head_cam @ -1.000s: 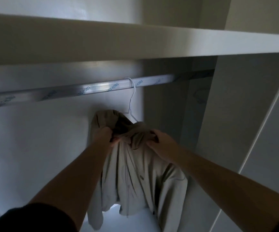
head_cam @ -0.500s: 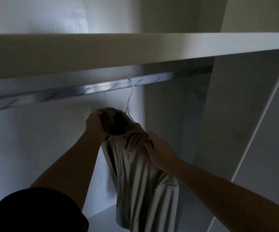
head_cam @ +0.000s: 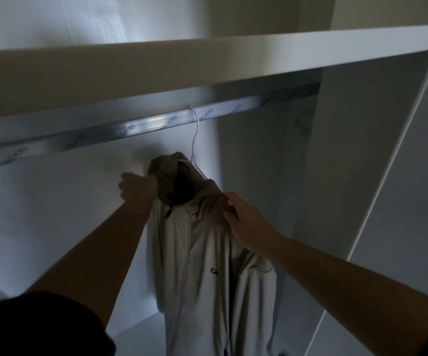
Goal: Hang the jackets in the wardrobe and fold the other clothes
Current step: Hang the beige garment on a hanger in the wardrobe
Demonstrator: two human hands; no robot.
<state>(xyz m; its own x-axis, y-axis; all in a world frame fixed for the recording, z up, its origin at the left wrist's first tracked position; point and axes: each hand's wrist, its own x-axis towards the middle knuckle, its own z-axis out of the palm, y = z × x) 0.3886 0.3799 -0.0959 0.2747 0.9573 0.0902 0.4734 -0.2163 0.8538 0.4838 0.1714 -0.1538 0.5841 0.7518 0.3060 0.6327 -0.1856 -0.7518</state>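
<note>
- Head view: the pale jacket (head_cam: 202, 265) hangs between both hands, on a wire hanger (head_cam: 195, 140) hooked over the rail (head_cam: 130, 127) above them.
- The left hand (head_cam: 137, 187) curls round the hood side, and the right hand (head_cam: 243, 222) pinches the shoulder fabric.
- Best bet: tug both shoulders level on the hanger, then release gently.
- The shelf (head_cam: 207, 62) sits above the hands, and the side panel (head_cam: 348, 176) crowds the right hand's outer side.

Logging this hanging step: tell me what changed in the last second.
The hands moved apart: the left hand went left, holding the hood; the right hand pinches the shoulder of the beige zip-up jacket, which hangs spread, no longer bunched. The white wire hanger stayed hooked on the silver rail.
</note>
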